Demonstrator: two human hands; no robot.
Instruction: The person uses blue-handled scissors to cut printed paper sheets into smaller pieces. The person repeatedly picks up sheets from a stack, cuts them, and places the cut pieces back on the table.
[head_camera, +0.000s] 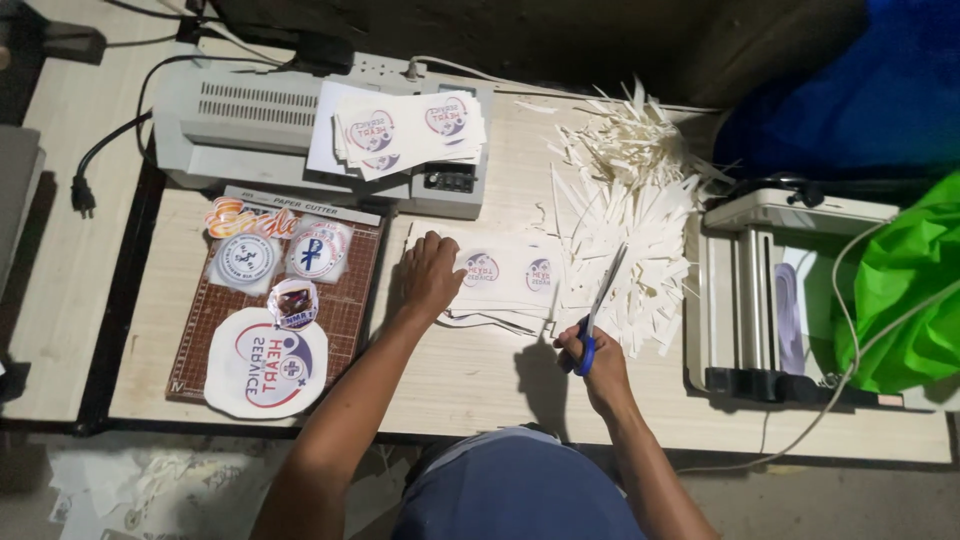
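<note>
Far left of the frame there's a black power plug (82, 193) lying on a pale surface next to the desk (470, 375). Moving in, a brown gridded cutting mat (345, 300) sits at the desk's left end with a bunch of round printed stickers (265, 362) piled on it, the biggest one at the lower left. Above that, upper left, is a grey laminator (240, 125) with a stack of printed sheets (410, 128) resting on top.

Centre of the frame: the left hand (428, 275) lies flat, fingers spread, pressing down on a printed sheet (510, 272) with round logos that's lying on the desk. Just right of it, the right hand (590, 352) is closed around the blue handles of a pair of scissors (603, 300), blades slightly apart and pointing up toward the sheet's right edge.

Right of the scissors there's a big messy heap of white paper strips (640, 200) running up to the top of the desk. Then a white roller machine (775, 290) at the right end, and far right, green fabric (905, 290) with blue fabric (870, 90) above it.
</note>
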